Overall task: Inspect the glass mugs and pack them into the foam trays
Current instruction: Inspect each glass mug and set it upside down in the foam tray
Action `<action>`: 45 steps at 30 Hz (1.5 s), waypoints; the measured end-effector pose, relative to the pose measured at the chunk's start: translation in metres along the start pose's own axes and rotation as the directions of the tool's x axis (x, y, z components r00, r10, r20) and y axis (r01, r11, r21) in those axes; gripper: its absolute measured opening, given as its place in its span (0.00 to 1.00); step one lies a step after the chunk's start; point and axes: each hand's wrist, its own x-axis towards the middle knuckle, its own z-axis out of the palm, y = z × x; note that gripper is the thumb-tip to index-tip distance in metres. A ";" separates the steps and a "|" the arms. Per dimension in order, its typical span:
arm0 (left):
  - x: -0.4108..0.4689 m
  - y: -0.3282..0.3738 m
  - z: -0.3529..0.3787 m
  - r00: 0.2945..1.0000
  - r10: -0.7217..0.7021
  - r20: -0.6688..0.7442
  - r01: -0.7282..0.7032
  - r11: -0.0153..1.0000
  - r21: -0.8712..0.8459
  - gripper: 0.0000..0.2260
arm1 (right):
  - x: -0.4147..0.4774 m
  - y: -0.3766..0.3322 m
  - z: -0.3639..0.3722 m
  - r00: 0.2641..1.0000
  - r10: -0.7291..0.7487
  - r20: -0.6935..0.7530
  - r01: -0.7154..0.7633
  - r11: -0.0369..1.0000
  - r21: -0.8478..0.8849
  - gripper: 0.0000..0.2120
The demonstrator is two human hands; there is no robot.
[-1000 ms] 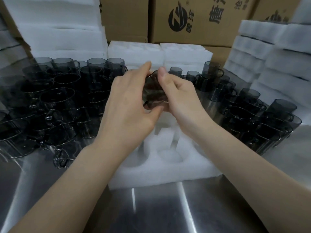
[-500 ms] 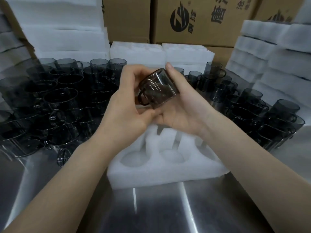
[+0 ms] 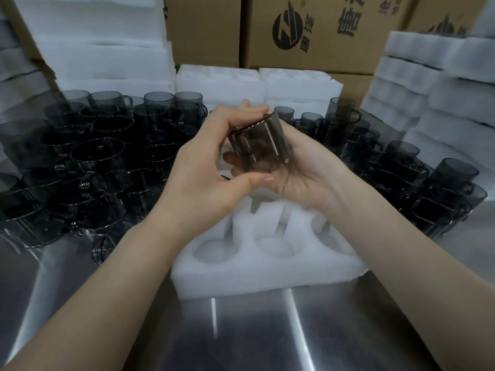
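Two hands are holding one smoky glass mug [image 3: 263,145] in the centre of the frame, above the far part of a white foam tray [image 3: 267,275]. The left hand [image 3: 203,170] is gripping it from the left, with its fingers curling over the upper end and its thumb pressing in from underneath. The right hand [image 3: 305,172] is lying palm up on the right and cradling the mug. Its fingers are wrapping behind and under the glass, so that their tips are showing at the mug's left side. The mug is tilting well off upright with a side wall facing the camera; I cannot tell which way its mouth is pointing.

The foam tray is sitting on a shiny metal table [image 3: 241,333] in the lower middle of the frame. Three round pockets of its near row are showing below the wrists.

Many dark glass mugs [image 3: 101,156] are standing crowded together at the left of the frame. A second group of mugs [image 3: 401,167] is standing at the right. Foam blocks [image 3: 219,83] are lying side by side behind the hands in the upper middle. Foam piles [image 3: 93,49] are rising at the upper left and upper right. Cardboard boxes [image 3: 334,33] with black printing are standing along the top of the frame.
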 end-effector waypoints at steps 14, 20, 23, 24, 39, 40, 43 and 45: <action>0.001 0.005 0.003 0.993 -0.044 -0.107 0.068 0.969 0.236 0.25 | 0.002 0.005 0.001 0.942 -0.246 -0.230 0.191 0.953 -0.235 0.27; 0.000 0.005 0.005 0.989 -0.075 -0.128 0.096 0.982 0.162 0.24 | 0.002 0.005 0.000 0.928 -0.265 -0.262 0.205 0.950 -0.234 0.16; 0.000 0.002 0.004 0.973 -0.094 -0.210 0.119 0.987 0.111 0.24 | 0.000 0.001 0.001 0.963 -0.202 -0.176 0.172 0.970 -0.171 0.20; 0.000 0.001 0.003 0.962 -0.109 -0.250 0.134 0.988 0.083 0.25 | -0.002 0.000 0.001 0.977 -0.178 -0.121 0.158 0.974 -0.160 0.19; 0.003 -0.017 -0.003 0.875 -0.389 -0.288 0.442 0.885 0.149 0.07 | -0.018 -0.022 -0.007 0.959 -0.281 0.018 0.206 0.657 -0.725 0.15; 0.004 -0.019 -0.003 0.866 -0.413 -0.282 0.467 0.869 0.161 0.08 | -0.020 -0.021 -0.006 0.962 -0.269 0.051 0.195 0.546 -0.815 0.16; 0.005 -0.019 -0.003 0.855 -0.443 -0.270 0.495 0.851 0.173 0.09 | -0.025 -0.018 0.003 0.979 -0.156 0.132 0.177 0.322 -0.930 0.18; 0.005 -0.019 -0.002 0.853 -0.449 -0.264 0.501 0.846 0.182 0.09 | -0.027 -0.017 0.009 0.982 -0.106 0.157 0.175 0.187 -0.967 0.18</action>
